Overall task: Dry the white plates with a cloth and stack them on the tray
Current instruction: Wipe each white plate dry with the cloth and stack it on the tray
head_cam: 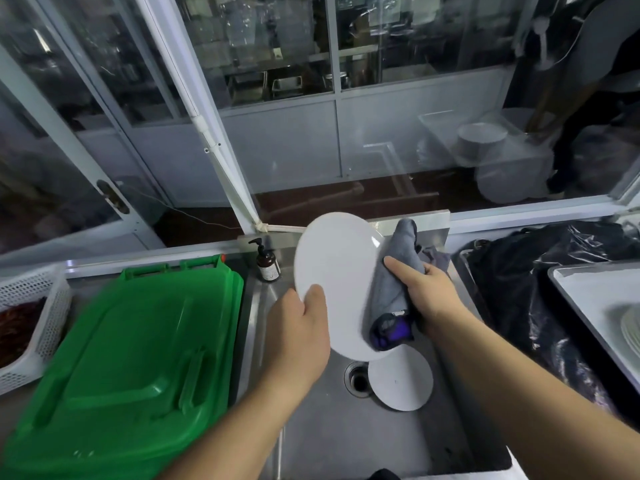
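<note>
Plate wiping over sink.
Left hand (pixel 298 327) grips the white plate (pixel 336 282) by its rim, tilted above the sink (pixel 311 427); right hand (pixel 427 292) clasps grey cloth (pixel 394 278) against it.

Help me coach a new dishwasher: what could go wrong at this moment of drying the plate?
The left hand grips the white plate only at its lower rim, tilted above the steel sink; a slip could drop it onto the second plate by the drain. The grey cloth in the right hand covers one edge, so patches may stay wet.
</note>
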`<action>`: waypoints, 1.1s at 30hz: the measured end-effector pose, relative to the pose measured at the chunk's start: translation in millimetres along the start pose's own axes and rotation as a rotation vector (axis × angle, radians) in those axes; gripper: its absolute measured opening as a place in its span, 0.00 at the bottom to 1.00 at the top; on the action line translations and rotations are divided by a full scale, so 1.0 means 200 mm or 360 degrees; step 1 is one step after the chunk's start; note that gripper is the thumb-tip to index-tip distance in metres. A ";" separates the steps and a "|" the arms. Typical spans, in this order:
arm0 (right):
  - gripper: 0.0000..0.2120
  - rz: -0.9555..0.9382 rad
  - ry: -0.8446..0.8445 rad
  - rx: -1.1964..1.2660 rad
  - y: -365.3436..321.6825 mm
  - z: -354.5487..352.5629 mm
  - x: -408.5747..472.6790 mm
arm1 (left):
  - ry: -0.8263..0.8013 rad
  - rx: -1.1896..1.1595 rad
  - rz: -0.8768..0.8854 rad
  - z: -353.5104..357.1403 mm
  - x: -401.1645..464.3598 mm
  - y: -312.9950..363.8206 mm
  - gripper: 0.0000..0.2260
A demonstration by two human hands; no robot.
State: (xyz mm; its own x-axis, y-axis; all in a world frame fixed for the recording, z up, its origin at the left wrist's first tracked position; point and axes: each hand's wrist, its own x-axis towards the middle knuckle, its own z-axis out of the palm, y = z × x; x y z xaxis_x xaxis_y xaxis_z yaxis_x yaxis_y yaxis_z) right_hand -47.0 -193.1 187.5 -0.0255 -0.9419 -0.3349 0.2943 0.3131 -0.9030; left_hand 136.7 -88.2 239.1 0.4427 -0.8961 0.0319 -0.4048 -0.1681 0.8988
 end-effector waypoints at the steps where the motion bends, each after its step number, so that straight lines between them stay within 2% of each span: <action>1: 0.15 0.0060 0.0029 0.0063 0.03 0.02 -0.02 | 0.0078 -0.0017 0.0001 0.02 -0.03 0.01 0.19; 4: 0.20 0.0261 0.0101 0.0200 0.14 0.06 -0.08 | 0.0245 -0.0058 0.0007 0.08 -0.10 0.02 0.17; 7: 0.23 0.0355 0.0070 0.0151 0.18 0.06 -0.11 | 0.0219 -0.0094 -0.0017 0.09 -0.11 0.02 0.16; 12: 0.24 0.0225 -0.0293 0.0225 0.14 0.01 -0.10 | 0.0212 -0.0212 -0.0055 0.06 -0.06 -0.04 0.13; 14: 0.25 0.0164 -0.0364 0.0267 0.13 0.00 -0.08 | 0.0140 -0.0326 -0.0093 0.06 -0.07 -0.04 0.13; 18: 0.15 0.0142 -0.0331 0.0290 0.09 -0.05 -0.04 | -0.0125 -0.0544 -0.0247 0.04 -0.06 -0.04 0.15; 20: 0.15 0.0148 -0.0315 0.0228 0.06 -0.08 -0.03 | -0.0269 -0.0689 -0.0346 -0.01 0.01 -0.02 0.20; 21: 0.16 0.0149 -0.0313 0.0193 0.04 -0.09 -0.02 | -0.0327 -0.0722 -0.0379 -0.03 0.05 0.00 0.22; 23: 0.15 0.0148 -0.0321 0.0166 0.02 -0.10 -0.03 | -0.0374 -0.0647 -0.0348 -0.07 0.11 0.04 0.21; 26: 0.13 0.0144 -0.0199 0.0240 0.03 -0.06 -0.04 | -0.0162 -0.0448 -0.0247 -0.05 0.12 0.06 0.20; 28: 0.16 0.0170 -0.0053 0.0341 0.07 -0.02 -0.07 | -0.0053 -0.0315 -0.0186 0.00 0.07 0.06 0.16; 30: 0.19 0.0283 0.0011 0.0479 0.13 0.03 -0.12 | 0.0025 -0.0296 -0.0192 0.07 0.00 0.05 0.20; 33: 0.22 0.0505 -0.0056 0.0632 0.21 0.06 -0.21 | 0.0105 -0.0212 -0.0095 0.14 -0.11 0.02 0.23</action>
State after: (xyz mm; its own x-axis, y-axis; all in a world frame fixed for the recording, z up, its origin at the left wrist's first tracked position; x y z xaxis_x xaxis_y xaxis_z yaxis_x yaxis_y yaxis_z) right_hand -21.8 -142.9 167.3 0.1546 -0.8135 -0.5606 0.6229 0.5207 -0.5839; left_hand 103.3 -81.6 229.1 0.5163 -0.8564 0.0011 -0.2683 -0.1605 0.9499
